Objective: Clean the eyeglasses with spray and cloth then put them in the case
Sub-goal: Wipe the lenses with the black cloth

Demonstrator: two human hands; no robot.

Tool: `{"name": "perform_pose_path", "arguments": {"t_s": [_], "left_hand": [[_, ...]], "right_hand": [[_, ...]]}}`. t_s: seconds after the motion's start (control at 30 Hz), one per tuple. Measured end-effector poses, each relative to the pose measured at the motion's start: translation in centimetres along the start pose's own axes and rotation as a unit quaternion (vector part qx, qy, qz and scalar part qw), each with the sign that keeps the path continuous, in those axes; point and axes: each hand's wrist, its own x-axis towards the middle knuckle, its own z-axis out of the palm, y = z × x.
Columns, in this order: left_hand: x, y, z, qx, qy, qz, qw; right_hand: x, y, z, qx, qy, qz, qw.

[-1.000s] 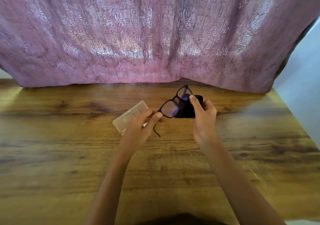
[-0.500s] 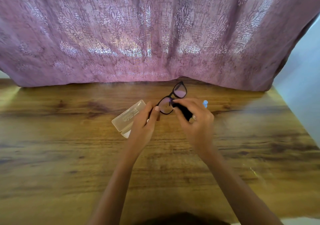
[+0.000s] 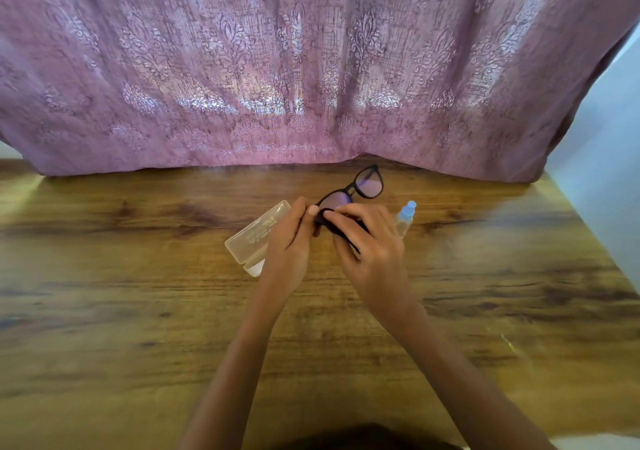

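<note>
Black-framed eyeglasses [image 3: 360, 188] are held above the wooden table [image 3: 138, 311], lenses tilted up and away. My left hand [image 3: 289, 241] pinches the frame at the near lens's left end. My right hand [image 3: 369, 245] presses a black cloth [image 3: 332, 222] against the near lens; most of the cloth is hidden under its fingers. A clear plastic case [image 3: 256, 233] lies on the table just left of my left hand, partly behind it. A small clear spray bottle with a blue cap [image 3: 406, 215] stands just right of my right hand.
A pink patterned curtain [image 3: 311, 68] hangs along the table's far edge. A pale wall [image 3: 606, 172] rises past the table's right edge. Bare wood stretches to the left, right and front of my hands.
My right hand has moved left over the near lens with the cloth bunched under it, which uncovers the spray bottle behind. The glasses have lifted slightly away.
</note>
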Motion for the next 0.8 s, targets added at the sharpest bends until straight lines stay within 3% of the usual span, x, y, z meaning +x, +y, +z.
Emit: {"name": "perform_pose_path", "arguments": {"t_s": [0.2,0.47,0.7,0.8], "left_hand": [[-0.3,0.1,-0.3,-0.003,0.012,0.008,1.000],[-0.3,0.0,-0.1,-0.010,0.020,-0.007,1.000],[-0.3,-0.1,-0.1,0.010,0.026,0.004,1.000],[-0.1,0.0,-0.1,0.004,0.031,0.006,0.999]], "right_hand": [[0.8,0.5,0.0,-0.012,0.005,0.052,0.999],[0.5,-0.9,-0.3,-0.005,-0.030,0.009,0.999],[1.8,-0.1,-0.1,-0.031,-0.016,0.070,0.997],[2.0,-0.3,0.1,-0.022,-0.016,0.058,0.998]]}}
